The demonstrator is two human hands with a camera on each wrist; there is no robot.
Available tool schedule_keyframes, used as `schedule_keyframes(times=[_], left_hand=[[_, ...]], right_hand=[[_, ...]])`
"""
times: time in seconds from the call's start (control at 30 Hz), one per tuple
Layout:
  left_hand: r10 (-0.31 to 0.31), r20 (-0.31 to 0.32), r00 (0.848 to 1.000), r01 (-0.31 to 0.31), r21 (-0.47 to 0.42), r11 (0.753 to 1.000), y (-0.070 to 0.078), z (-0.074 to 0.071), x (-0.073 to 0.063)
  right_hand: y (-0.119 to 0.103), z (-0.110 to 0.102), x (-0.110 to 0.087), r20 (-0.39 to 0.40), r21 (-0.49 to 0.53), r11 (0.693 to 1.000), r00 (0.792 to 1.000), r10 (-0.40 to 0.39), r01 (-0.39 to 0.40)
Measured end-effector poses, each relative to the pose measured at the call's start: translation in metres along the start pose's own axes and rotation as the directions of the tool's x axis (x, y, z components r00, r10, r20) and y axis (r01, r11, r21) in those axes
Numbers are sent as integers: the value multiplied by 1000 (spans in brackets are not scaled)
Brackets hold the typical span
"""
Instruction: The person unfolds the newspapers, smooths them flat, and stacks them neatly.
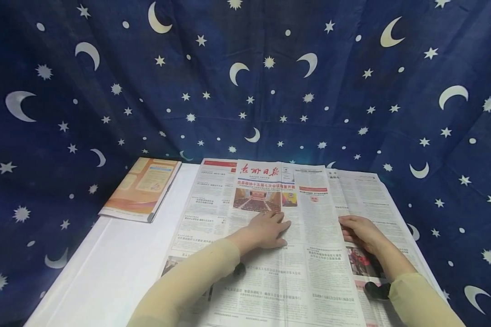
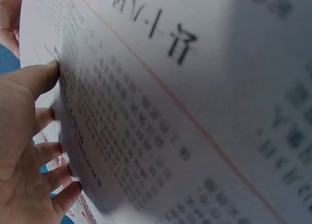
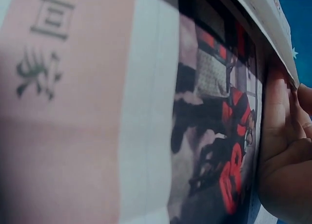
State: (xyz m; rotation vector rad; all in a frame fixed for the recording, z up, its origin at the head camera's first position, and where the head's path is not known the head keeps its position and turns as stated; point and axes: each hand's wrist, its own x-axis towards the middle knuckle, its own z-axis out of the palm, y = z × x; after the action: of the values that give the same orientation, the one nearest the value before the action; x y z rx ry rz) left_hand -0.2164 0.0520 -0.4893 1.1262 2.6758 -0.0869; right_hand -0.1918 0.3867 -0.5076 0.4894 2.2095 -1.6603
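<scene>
A newspaper [image 1: 262, 254] lies spread on the white table, with a red masthead and a color photo [image 1: 257, 200] on its front page. My left hand [image 1: 267, 230] rests on the front page just below that photo, its fingers spread. In the left wrist view, the fingertips [image 2: 66, 197] touch the printed sheet. At the front page's right edge, my right hand [image 1: 362, 230] pinches the paper between thumb and fingers. Beneath that edge lies another sheet with a red and dark photo [image 1: 365, 262], also seen close up in the right wrist view.
An orange-covered booklet [image 1: 141, 188] lies at the back left of the white table [image 1: 94, 272]. Behind the table hangs a dark blue curtain [image 1: 212, 91] with moons and stars. More newsprint [image 1: 368, 195] extends to the right of the front page.
</scene>
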Motion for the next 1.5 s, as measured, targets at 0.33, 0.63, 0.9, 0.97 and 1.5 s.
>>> schedule_keyframes(times=[0.33, 0.63, 0.9, 0.97, 1.5], left_hand=[[-2, 4, 1000, 2, 39, 999, 4, -5, 3], [6, 1, 1000, -6, 51, 999, 7, -7, 8], [-6, 11, 1000, 7, -31, 999, 6, -15, 8], [-4, 2, 1000, 4, -82, 997, 6, -18, 10], [-234, 12, 972, 84, -949, 302, 34, -20, 41]], right_hand=[[-5, 3, -6, 52, 36, 999, 998, -22, 20], [-8, 12, -13, 121, 6, 997, 990, -76, 75], [-18, 28, -19, 159, -20, 995, 983, -96, 101], [-22, 33, -21, 156, -41, 992, 982, -110, 117], [-39, 62, -20, 49, -202, 966, 987, -155, 162]])
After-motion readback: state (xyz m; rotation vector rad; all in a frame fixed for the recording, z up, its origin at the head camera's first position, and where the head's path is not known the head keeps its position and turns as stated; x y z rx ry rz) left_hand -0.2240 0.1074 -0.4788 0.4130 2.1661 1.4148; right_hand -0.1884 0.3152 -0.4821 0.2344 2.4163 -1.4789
